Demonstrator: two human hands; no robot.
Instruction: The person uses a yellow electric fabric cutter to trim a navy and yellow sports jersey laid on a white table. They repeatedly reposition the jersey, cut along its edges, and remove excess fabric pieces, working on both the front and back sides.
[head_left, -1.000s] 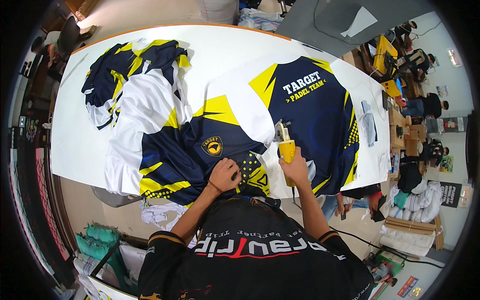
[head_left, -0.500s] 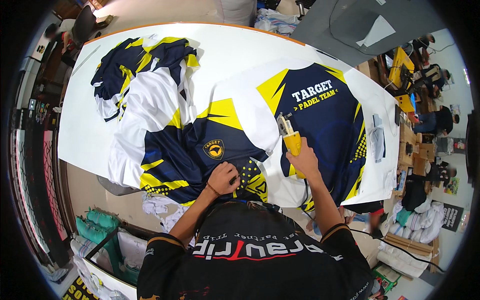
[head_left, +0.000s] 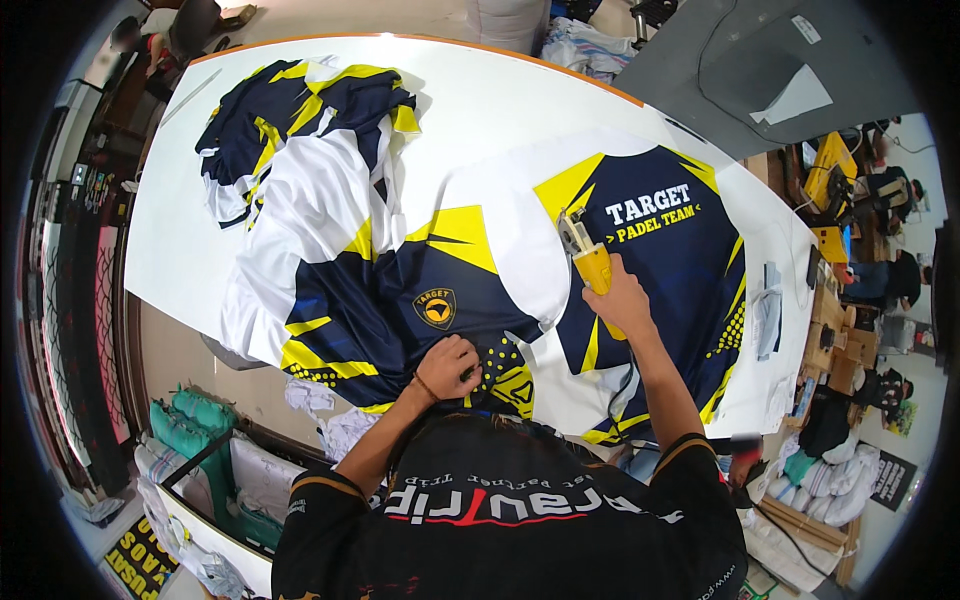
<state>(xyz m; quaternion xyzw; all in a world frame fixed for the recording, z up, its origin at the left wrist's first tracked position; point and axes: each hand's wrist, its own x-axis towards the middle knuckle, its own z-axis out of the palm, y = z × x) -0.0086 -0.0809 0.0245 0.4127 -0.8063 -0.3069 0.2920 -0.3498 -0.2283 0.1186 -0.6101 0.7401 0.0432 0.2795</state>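
My right hand point(head_left: 618, 298) is wrapped around a yellow handheld electric fabric cutter point(head_left: 594, 268). The cutter's metal head lies at the left edge of a navy and yellow printed shirt panel point(head_left: 665, 285), beside its yellow shoulder. My left hand point(head_left: 447, 366), fingers curled, grips the near part of another navy, yellow and white printed fabric piece point(head_left: 390, 300) bearing a round-shield badge. What lies under those fingers is hidden. White fabric runs from this piece toward a crumpled heap of the same printed fabric point(head_left: 340, 110) at the far left.
Everything lies on a white table point(head_left: 480, 120) with an orange far edge. A grey surface point(head_left: 735, 60) with a paper scrap adjoins at the far right. Fabric scraps point(head_left: 768, 315) lie near the right edge. Boxes and people are off to the right; green sacks point(head_left: 195, 425) stand at lower left.
My right hand has moved the cutter farther away along the panel's left edge, up to its yellow shoulder. My left hand stays on the fabric. The whole view has shifted slightly.
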